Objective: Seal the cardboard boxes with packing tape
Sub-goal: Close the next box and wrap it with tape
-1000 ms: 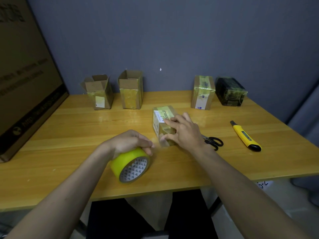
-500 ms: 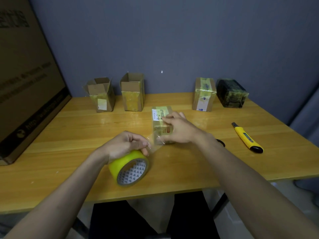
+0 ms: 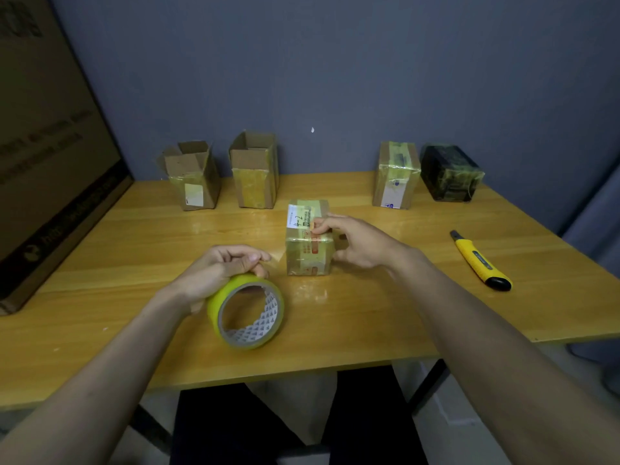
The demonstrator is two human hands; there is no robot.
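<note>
Closest to me, my left hand (image 3: 218,268) is curled over the top of the yellow tape roll (image 3: 246,313). The roll stands on its edge on the tabletop (image 3: 117,297), with its hole facing me. My thumb and finger pinch a clear strip of tape that goes across to the small box (image 3: 308,241). I think I hold it tight so the strip stays flat and does not stick to itself.

Just past the roll, my right hand (image 3: 355,243) is on the small box, with fingers pressed on its top and the thumb low on its side. That keeps the box from sliding while the tape goes on.

Off to the right lies a yellow box cutter (image 3: 481,261), near enough to grab for the cut.

At the back, by the wall, two open boxes (image 3: 255,172) wait on the left. A taped box (image 3: 396,176) and a dark wrapped box (image 3: 449,174) stand on the right.
</note>
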